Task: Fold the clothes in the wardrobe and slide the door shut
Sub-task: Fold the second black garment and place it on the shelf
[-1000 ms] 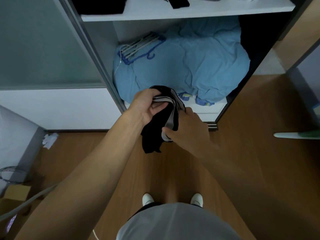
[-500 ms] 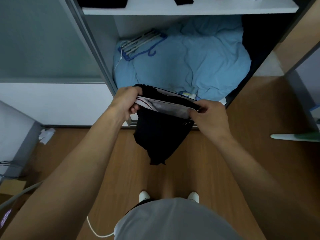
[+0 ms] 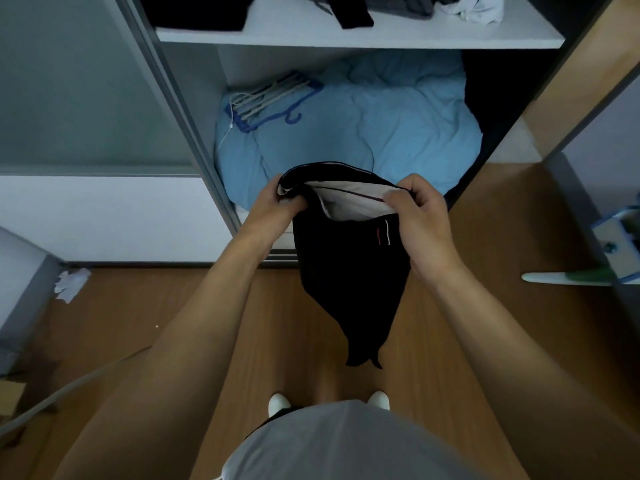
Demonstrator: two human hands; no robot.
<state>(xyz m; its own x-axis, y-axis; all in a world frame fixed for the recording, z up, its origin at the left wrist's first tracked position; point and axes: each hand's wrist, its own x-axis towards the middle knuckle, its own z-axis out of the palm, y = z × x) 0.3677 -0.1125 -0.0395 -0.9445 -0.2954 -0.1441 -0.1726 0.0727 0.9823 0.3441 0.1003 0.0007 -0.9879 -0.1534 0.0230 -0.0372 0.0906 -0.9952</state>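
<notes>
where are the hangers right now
In the head view, the hangers lie upper left on the blue duvet, under the white shelf.

Garment (image 3: 349, 271) hanging between left hand (image 3: 273, 206) and right hand (image 3: 420, 216), in front of open wardrobe (image 3: 360, 38); behind it, bedding (image 3: 363, 133) on the lower level with hangers (image 3: 270, 95) on top, clothes (image 3: 353, 8) on the shelf above.

Matt black cloth garment (image 3: 349, 271), crumpled blue fabric bedding (image 3: 363, 133), smooth wood-look floor (image 3: 277, 306), possibly laminate
</notes>
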